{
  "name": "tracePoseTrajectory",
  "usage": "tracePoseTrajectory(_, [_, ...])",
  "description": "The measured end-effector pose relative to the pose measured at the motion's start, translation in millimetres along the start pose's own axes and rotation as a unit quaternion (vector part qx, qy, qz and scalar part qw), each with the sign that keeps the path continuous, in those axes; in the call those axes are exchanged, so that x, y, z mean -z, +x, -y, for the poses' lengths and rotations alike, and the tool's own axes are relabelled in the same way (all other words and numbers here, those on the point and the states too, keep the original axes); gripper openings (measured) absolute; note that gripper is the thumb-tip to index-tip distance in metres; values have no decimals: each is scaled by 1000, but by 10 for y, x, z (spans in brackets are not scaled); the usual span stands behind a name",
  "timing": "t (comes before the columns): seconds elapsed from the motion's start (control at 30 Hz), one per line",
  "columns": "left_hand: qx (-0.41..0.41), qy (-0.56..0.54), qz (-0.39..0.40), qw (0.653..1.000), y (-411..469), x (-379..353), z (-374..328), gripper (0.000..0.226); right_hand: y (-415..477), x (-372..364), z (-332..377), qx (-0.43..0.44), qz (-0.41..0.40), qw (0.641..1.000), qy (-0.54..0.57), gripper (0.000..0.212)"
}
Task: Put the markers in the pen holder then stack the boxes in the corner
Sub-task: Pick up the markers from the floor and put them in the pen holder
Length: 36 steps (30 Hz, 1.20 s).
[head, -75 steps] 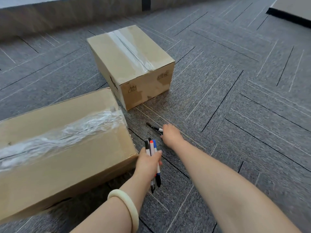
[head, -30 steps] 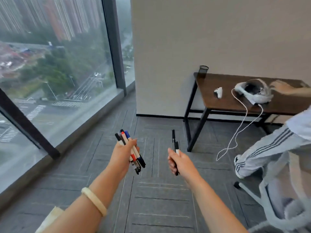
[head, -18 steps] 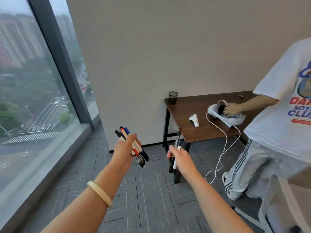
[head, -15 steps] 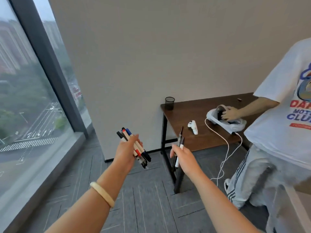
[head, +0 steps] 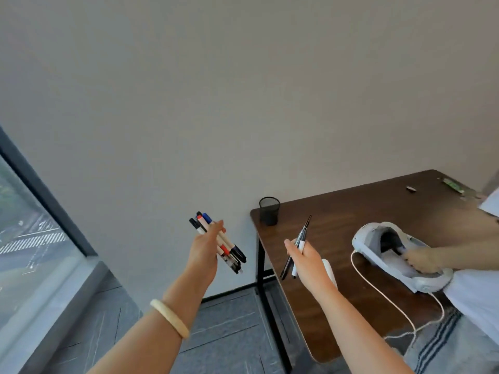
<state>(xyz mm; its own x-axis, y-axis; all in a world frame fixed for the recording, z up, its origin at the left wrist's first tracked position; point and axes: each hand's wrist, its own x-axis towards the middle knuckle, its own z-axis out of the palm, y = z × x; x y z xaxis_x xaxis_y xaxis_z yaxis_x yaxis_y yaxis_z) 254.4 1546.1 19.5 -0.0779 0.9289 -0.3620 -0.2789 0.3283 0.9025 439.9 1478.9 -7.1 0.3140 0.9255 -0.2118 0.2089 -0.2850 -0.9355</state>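
My left hand [head: 203, 251] is closed around a bundle of several markers [head: 229, 249] with black, red and blue caps, held up left of the table. In my right hand [head: 306, 261] are two thin black markers [head: 299, 240], their tips pointing up toward the pen holder [head: 269, 211]. That holder is a black mesh cup standing on the back left corner of the dark wooden table [head: 351, 211], a short way beyond both hands. No boxes are in view.
Another person stands at the right, a hand [head: 417, 261] on a white headset [head: 388, 249] with a white cable [head: 383, 295] trailing over the table edge. A white controller [head: 330, 271] lies behind my right hand. Window at left, plain wall ahead.
I rose from the floor boxes with markers in both hands and came up to the table. The pen holder and table are now much closer, and the view tilted upward.
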Motion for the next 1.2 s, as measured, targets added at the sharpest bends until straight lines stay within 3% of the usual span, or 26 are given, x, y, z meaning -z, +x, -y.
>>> tracePoseTrajectory(0.3, [-12, 114, 64, 991, 2467, -1228, -239, 23, 2043, -162, 6, -102, -109, 988, 44, 26])
tracePoseTrajectory(0.5, [24, 175, 78, 981, 3516, -1921, 166, 17, 2892, -128, -186, -163, -186, 969, 25, 29])
tracePoseTrajectory(0.63, [69, 181, 76, 978, 3884, -2137, 578, 18, 3342, -118, -328, -177, -191, 965, 25, 29])
tracePoseTrajectory(0.77, [61, 223, 78, 970, 3996, -2166, 940, 24, 3673, -178, -425, -174, -180, 968, 18, 29])
tracePoseTrajectory(0.87, [28, 282, 98, 954, 3994, -2091, 1133, 11, 3773, -231, -472, -165, -169, 972, 12, 24])
tracePoseTrajectory(1.1, [-67, 419, 93, 901, 4036, -1993, 1314, 29, 3930, -298, -591, -158, -150, 976, 9, 25])
tracePoseTrajectory(1.2, [-60, 393, 83, 914, 4010, -1931, 1357, 20, 3970, -330, -669, -157, -147, 977, 8, 26])
